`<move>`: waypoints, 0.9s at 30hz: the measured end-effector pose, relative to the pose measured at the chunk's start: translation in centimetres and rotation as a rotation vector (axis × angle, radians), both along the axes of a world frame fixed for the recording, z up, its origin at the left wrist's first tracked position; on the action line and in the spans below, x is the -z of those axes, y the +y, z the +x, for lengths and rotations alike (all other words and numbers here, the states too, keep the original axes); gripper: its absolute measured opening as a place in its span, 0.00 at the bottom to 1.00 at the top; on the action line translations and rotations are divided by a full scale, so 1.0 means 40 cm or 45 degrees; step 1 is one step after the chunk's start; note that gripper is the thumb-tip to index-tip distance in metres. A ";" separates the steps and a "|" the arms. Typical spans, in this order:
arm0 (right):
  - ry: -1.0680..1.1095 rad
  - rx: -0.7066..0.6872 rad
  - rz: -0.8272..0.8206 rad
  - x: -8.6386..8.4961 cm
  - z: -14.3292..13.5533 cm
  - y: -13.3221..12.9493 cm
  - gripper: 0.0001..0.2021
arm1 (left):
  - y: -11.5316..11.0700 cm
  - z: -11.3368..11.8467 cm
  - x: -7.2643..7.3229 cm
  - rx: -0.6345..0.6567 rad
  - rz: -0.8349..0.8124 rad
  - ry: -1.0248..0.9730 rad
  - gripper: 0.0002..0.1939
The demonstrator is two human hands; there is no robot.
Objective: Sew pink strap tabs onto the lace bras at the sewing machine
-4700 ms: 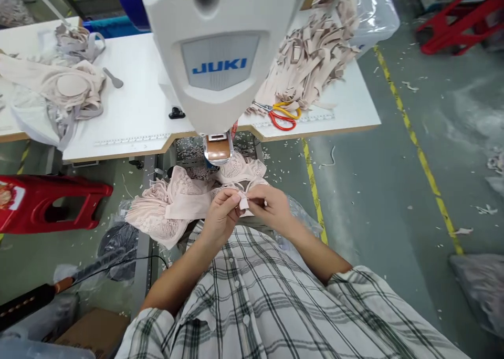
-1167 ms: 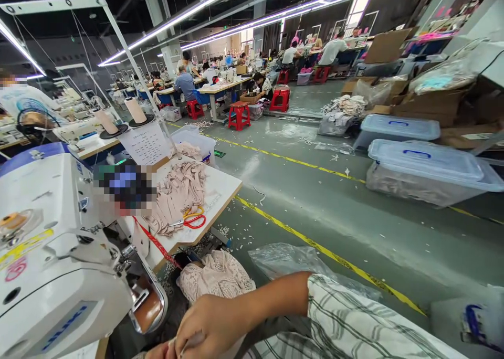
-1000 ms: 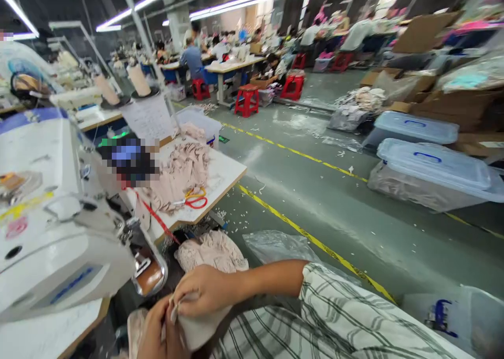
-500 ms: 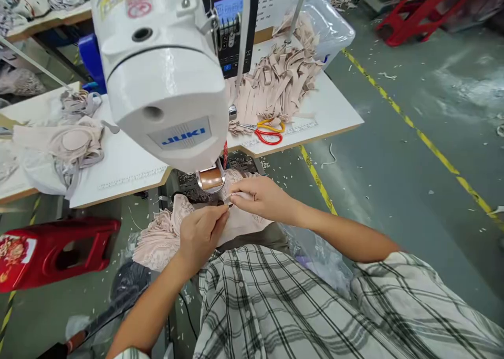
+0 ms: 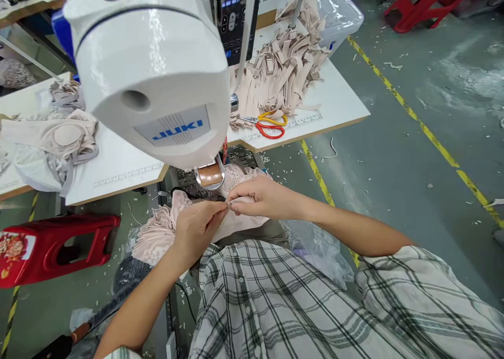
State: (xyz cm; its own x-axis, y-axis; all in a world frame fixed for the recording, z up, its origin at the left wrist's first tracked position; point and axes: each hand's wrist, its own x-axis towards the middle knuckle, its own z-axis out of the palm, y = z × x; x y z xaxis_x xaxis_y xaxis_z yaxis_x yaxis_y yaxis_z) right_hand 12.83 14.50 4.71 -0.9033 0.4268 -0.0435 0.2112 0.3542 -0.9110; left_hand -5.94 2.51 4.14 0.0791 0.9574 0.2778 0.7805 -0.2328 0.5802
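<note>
1. Taking the meeting fingertips as the clock's centre, one checked shirt (image 5: 248,301) fills 6 o'clock, nearest of all.
2. The left hand (image 5: 195,228) comes in from 8 o'clock, thumb and forefinger tips pressed together on the edge of one pale fabric piece (image 5: 242,222).
3. The right hand (image 5: 265,199) comes in from 4 o'clock, fingers curled and pinching the same piece, a fold showing between thumb and forefinger – no visible gap between the two hands' tips. What lies exactly under the tips is too small to tell.
4. That fabric drops from both hands across the lap, towards 5 o'clock.
5. Near the left hand, between 8 and 9 o'clock, sits one stack of lace pieces (image 5: 151,235), too overlapped to count.
6. Just past the fingers, at 12 o'clock, is more pale lace (image 5: 238,175).
7. One white sewing machine (image 5: 157,91) stands at 11 o'clock, its head above the notch in the counter (image 5: 338,102).
8. On the counter at 1 o'clock: one pair of scissors (image 5: 271,126), one red loop and one yellow, and behind it a heap of straps (image 5: 283,75) – uncountable.
9. Two red stools: one (image 5: 51,256) near 9 o'clock, one (image 5: 417,7) far off between 1 and 2.
</note>
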 end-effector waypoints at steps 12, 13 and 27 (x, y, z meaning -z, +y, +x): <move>0.080 0.167 0.183 0.023 -0.003 -0.020 0.09 | 0.015 0.004 0.011 -0.022 -0.090 0.317 0.19; 0.103 0.205 0.263 0.021 -0.010 -0.018 0.08 | 0.016 0.010 0.013 -0.055 -0.060 0.300 0.19; -0.234 0.132 0.667 -0.053 -0.139 0.106 0.13 | 0.065 -0.153 0.097 0.045 0.401 0.717 0.19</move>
